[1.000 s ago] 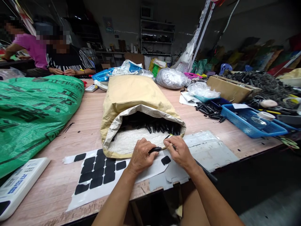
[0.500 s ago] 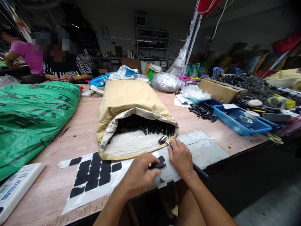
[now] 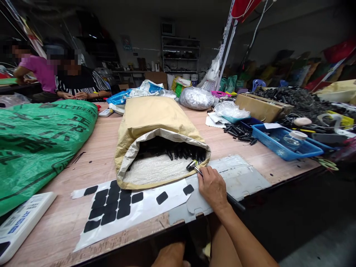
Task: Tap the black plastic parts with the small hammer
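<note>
My right hand is closed round a small hammer; its metal shank shows ahead of my fingers and its black handle sticks out behind my wrist. The hammer's head lies at the lip of a tan paper sack, whose mouth faces me. Inside the sack are several black pieces. My left hand is down below the table's front edge, cut off by the bottom of the view, with its fingers hidden. Between the hands and the sack lies a white sheet bearing black rounded squares.
A grey board lies under my right hand. At left are a green sack and a white box. On the right stand a blue tray, black parts and a cardboard box. Two people sit across at the far left.
My left hand, which held a dark piece over the sheet, has dropped below the table edge. My right hand stays on the hammer in about the same place.
</note>
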A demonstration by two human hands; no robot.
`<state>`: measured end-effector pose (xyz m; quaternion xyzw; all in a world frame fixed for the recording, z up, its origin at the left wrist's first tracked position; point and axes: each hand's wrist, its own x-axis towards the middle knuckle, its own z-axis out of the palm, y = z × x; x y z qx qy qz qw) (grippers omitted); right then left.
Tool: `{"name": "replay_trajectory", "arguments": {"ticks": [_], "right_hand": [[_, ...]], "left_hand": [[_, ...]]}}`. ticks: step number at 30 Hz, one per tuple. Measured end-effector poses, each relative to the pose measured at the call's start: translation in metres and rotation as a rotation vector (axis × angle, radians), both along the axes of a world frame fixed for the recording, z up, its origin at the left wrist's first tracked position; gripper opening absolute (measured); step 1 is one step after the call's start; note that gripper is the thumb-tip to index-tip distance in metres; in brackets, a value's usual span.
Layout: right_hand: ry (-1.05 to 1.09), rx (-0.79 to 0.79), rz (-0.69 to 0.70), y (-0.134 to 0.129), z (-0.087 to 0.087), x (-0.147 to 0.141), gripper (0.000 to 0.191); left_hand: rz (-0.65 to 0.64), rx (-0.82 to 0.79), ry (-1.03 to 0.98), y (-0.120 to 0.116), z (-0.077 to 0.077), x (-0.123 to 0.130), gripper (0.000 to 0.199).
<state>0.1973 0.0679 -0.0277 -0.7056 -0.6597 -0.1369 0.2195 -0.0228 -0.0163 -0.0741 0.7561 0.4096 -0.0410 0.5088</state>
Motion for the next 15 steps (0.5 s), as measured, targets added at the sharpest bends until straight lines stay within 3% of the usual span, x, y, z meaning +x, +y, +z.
{"name": "replay_trajectory", "arguments": {"ticks": [2,3,5,7,9,10,12,15], "right_hand": [[-0.007,-0.003,-0.002,0.000,0.000,0.000,0.008],[-0.010,-0.004,-0.004,0.000,-0.001,0.000,0.008],[-0.011,-0.005,-0.004,0.000,-0.001,0.000,0.009],[-0.009,-0.004,-0.001,0.000,-0.002,0.001,0.009],[-0.006,-0.002,0.004,0.000,-0.002,0.001,0.010],[-0.006,-0.002,0.006,0.000,-0.002,0.002,0.010],[-0.007,-0.003,0.009,0.001,-0.002,0.002,0.010],[0.000,-0.001,0.014,0.001,-0.002,0.002,0.009]], "left_hand": [[-0.172,-0.062,0.020,0.015,0.033,0.001,0.037],[-0.222,-0.098,-0.068,0.028,0.051,0.000,0.034],[-0.109,-0.119,-0.205,0.067,0.084,-0.003,0.038],[0.222,0.189,-0.173,0.117,0.106,-0.008,0.042],[0.593,0.587,0.024,0.170,0.114,-0.013,0.040],[0.678,0.649,0.083,0.194,0.115,-0.015,0.040],[0.779,0.708,0.169,0.235,0.113,-0.018,0.042],[0.866,0.717,0.270,0.273,0.109,-0.022,0.045]]}}
